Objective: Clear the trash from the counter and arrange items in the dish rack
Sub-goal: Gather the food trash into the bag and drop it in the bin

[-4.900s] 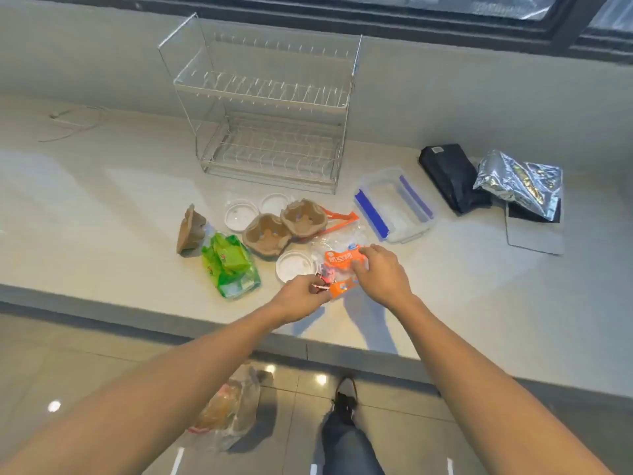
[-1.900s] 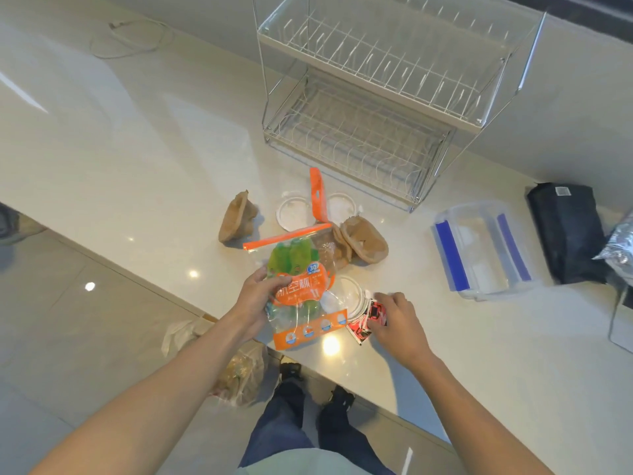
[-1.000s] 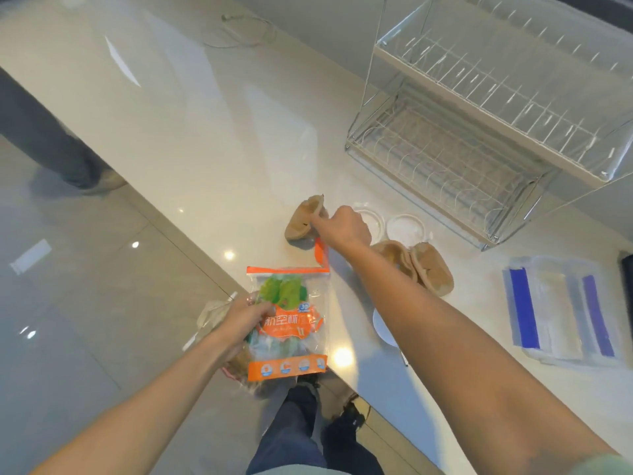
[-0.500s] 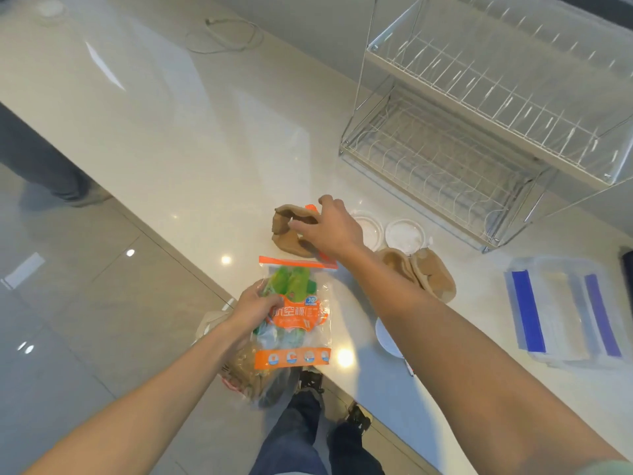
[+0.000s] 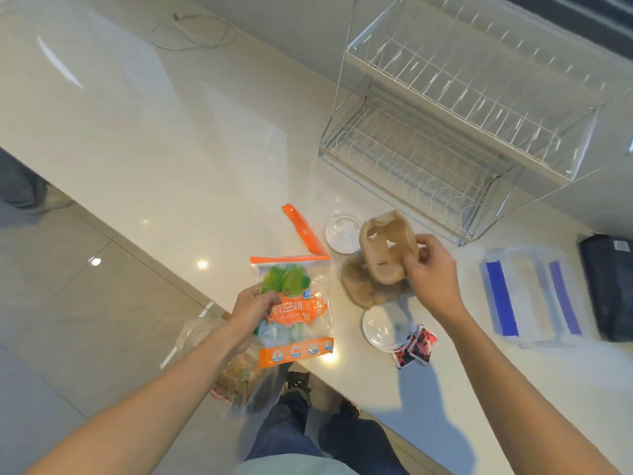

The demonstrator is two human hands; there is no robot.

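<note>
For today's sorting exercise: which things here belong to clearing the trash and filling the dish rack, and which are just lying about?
Part of the job:
plastic bag in left hand
cardboard cup holder in right hand
orange strip
round lids
sauce packets
dish rack

Just lying about:
white cable
black pouch

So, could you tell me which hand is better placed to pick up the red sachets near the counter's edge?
The right hand, I'd judge: the red sachets lie just below it, though it grips a brown pulp carrier. The left hand holds the orange-printed bag.
</note>
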